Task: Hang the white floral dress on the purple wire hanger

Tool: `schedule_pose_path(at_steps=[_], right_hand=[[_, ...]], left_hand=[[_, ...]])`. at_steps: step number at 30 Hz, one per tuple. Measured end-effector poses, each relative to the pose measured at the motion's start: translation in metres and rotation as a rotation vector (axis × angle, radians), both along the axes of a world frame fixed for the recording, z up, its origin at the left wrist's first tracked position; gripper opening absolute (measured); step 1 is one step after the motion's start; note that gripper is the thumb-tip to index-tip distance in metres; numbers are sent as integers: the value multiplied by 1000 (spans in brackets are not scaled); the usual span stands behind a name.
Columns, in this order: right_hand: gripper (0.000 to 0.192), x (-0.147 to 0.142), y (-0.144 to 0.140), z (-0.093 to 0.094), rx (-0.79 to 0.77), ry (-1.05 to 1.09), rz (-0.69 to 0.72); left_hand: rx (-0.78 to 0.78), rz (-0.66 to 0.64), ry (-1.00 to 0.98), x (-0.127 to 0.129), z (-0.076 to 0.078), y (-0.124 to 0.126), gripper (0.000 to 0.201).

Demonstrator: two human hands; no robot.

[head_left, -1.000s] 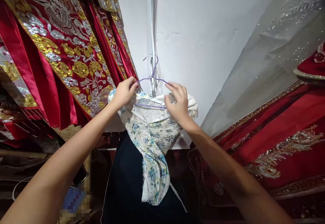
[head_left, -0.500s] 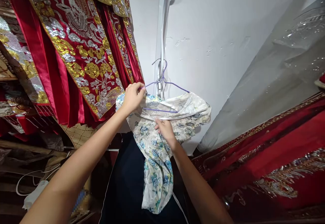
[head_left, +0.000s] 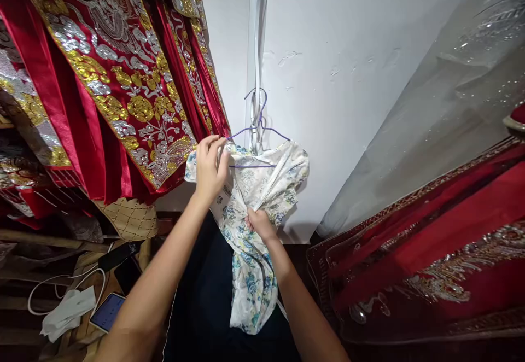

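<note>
Just below the purple wire hanger [head_left: 259,132], which is hooking onto something on the white wall [head_left: 348,77], a floral garment [head_left: 250,231] is draping down in front of the person. Its long axis is running nearly straight down from the hanger, over a dark cloth [head_left: 200,296] beneath. The left hand [head_left: 210,168] is sitting at the hanger's left shoulder, fingers curling closed around the fabric and wire there. The right hand [head_left: 258,222] is lower, under the hanger's middle, pinching a gathered fold of the garment shut in its grip. The left hand is the nearer one to the hanger; the right is the nearer one to the hanging length of cloth.

The garment is looking thin and slightly glossy, cream with blue and green flowers, bunching softly where it is being gripped. The hanger is a slim, bent wire triangle. Left of the hanger, heavy red robes [head_left: 123,88] with gold and silver embroidery are hanging; right of it, more red embroidered cloth [head_left: 430,241] is lying under clear plastic.
</note>
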State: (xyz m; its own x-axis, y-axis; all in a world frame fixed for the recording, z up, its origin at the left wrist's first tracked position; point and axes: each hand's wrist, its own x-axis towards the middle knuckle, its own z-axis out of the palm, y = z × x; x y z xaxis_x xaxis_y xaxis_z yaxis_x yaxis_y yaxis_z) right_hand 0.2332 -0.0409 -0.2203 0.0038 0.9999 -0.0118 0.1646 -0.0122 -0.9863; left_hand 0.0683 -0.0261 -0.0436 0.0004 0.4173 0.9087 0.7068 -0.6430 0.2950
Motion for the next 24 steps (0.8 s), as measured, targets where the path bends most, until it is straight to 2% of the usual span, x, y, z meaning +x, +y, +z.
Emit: schedule_pose_path(at_steps=[1,3,6,8,9,11,14,16,20,22,24], right_hand=[[46,-3,-11,-5,-18,36,9],[50,-8,-33,-12,-35,95,2],[55,-9,-57,-16,2,190,-30],[55,-4,-66,-12,45,234,-17],[55,0,-69,-8,65,233,-8],[56,9,-72,3,88,185,27],[57,20,-77,23,30,141,115],[55,24,-82,34,-24,148,170],[37,27,-85,54,-55,180,239],[30,31,-74,71,-43,223,185],[26,37,-52,100,-6,264,91]], left_hand=[[0,-9,-89,4,-17,-10,32],[-79,-39,-282,18,-62,-32,32],[-333,-147,-565,45,-136,-63,35],[-503,-232,-652,60,-172,-78,36],[-576,-287,-669,65,-183,-84,34],[-674,-406,-671,71,-190,-90,27],[-746,-572,-644,71,-183,-91,21],[-773,-616,-642,70,-176,-90,19],[-793,-508,-655,74,-172,-93,21],[-798,-464,-624,77,-174,-96,24],[-823,-424,-580,80,-178,-98,25]])
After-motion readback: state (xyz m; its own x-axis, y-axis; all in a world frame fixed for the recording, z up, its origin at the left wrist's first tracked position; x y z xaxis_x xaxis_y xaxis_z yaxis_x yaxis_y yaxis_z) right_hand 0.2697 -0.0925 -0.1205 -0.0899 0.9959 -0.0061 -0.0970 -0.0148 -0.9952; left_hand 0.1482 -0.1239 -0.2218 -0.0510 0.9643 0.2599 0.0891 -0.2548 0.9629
